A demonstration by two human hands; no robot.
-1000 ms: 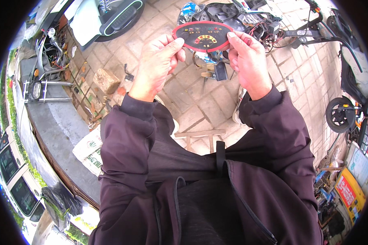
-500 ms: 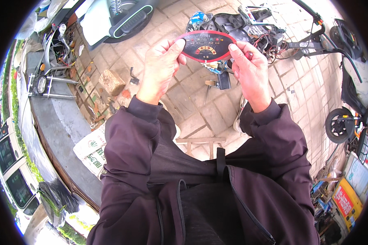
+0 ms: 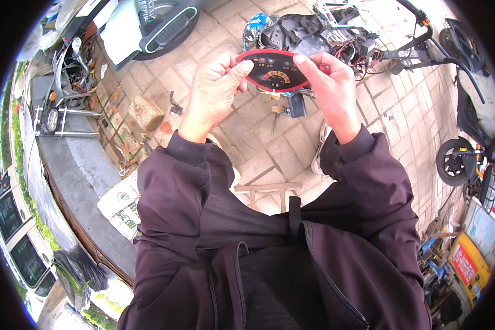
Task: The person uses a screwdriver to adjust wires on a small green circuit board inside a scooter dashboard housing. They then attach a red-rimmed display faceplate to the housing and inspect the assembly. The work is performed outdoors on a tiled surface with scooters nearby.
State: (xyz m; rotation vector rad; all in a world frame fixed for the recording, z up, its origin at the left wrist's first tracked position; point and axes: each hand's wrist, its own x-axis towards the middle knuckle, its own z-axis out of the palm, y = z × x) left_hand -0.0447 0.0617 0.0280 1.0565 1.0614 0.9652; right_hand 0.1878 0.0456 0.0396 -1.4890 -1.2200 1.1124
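Paved ground (image 3: 258, 148) below me — a stripped scooter (image 3: 319, 33) ahead, brick (image 3: 146, 113) left; my left hand (image 3: 212, 91) and right hand (image 3: 330, 88) both grip the red-rimmed dash panel (image 3: 272, 70).

Paved brick ground (image 3: 269, 148), loose brick (image 3: 146, 112), stripped scooter parts (image 3: 319, 34), printed sack (image 3: 122, 204)

Dash panel (image 3: 274, 70): glossy black plastic face, red plastic rim, smooth. Held between left hand (image 3: 214, 91) and right hand (image 3: 330, 88). Jacket sleeves (image 3: 170, 192): matt dark woven cloth, slightly creased. Paving (image 3: 258, 148): rough matt stone or concrete blocks. Scooter body panel (image 3: 148, 22): glossy white plastic. Fork tubes (image 3: 66, 124): bare shiny metal. Brick (image 3: 146, 113): rough, chipped. Sack (image 3: 121, 206): woven white plastic, matt. Stripped scooter (image 3: 324, 33): matt black plastic, tangled insulated wiring.
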